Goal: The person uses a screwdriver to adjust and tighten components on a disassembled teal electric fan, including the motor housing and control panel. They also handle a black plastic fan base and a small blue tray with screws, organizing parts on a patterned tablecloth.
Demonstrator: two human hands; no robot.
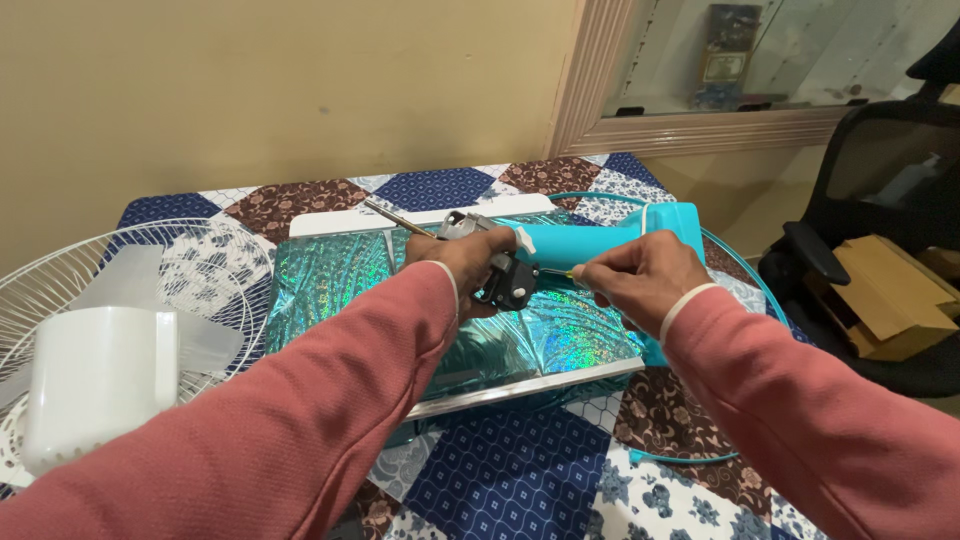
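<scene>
My left hand (pixel 462 268) grips a fan motor (pixel 500 272), a black and metal block with a thin steel shaft (pixel 395 217) sticking out up-left. My right hand (pixel 640 278) pinches a small screwdriver (pixel 556 271) whose tip meets the motor's right side. Both hands hover over a shiny holographic teal board (pixel 340 280) lying on the table. Just behind the hands lies a turquoise plastic fan body (pixel 590 242). Both sleeves are salmon pink.
A white wire fan guard (pixel 60 270) with translucent blades (pixel 130 275) and a white plastic housing (pixel 100 380) lies at the left. The table wears a patchwork cloth (pixel 500 480). A turquoise ring (pixel 745 275) lies at right. A black office chair (pixel 880 200) and cardboard (pixel 885 295) stand beyond.
</scene>
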